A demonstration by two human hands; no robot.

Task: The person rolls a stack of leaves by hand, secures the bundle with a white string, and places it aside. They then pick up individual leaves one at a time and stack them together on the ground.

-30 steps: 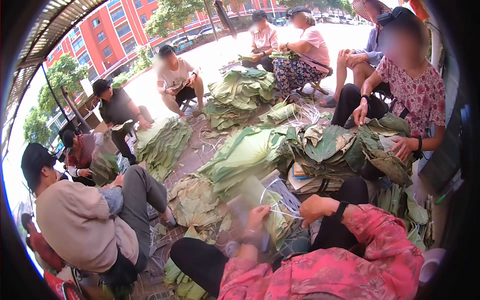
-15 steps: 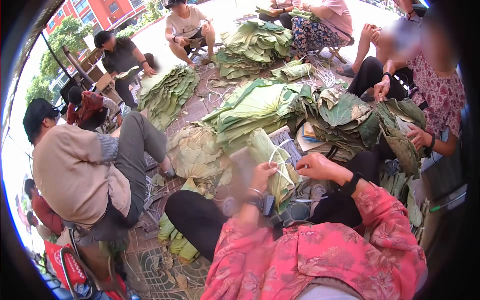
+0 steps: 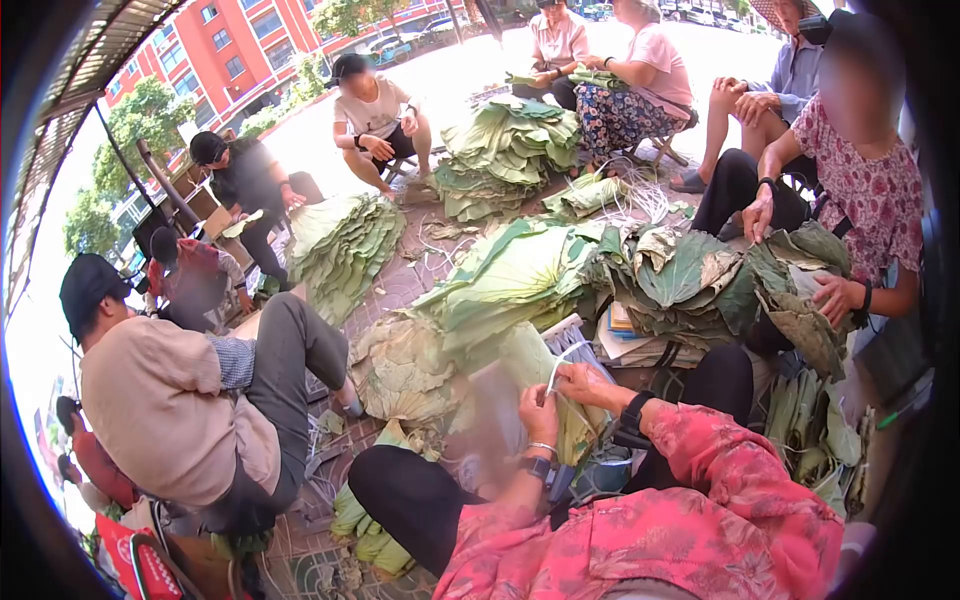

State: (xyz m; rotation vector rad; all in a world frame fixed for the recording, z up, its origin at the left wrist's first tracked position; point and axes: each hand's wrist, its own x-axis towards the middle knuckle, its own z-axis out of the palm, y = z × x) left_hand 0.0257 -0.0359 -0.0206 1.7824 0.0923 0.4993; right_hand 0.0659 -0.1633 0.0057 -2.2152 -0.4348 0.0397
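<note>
A rolled bundle of large green leaves (image 3: 526,352), likely lotus, stands in front of my knees with a white tie strip (image 3: 566,358) looped around it. My left hand (image 3: 538,413) is closed at the near side of the bundle, pinching the strip. Close beside it, my right hand (image 3: 592,388) has its fingers pressed together on the strip too. Exactly where the strip's ends run between the fingers is hidden.
Beyond the bundle lie stacked flat leaves (image 3: 515,275) and a browned leaf pile (image 3: 402,368). A co-worker in a floral top (image 3: 862,165) handles dark leaves (image 3: 690,265) at right. Another person in a beige shirt (image 3: 170,400) sits at left. Finished-looking rolls (image 3: 365,525) lie near my left knee.
Both hands have come closer together, with my right hand moving left and down toward my left hand. The view has shifted slightly. The strip remains around the bundle.
</note>
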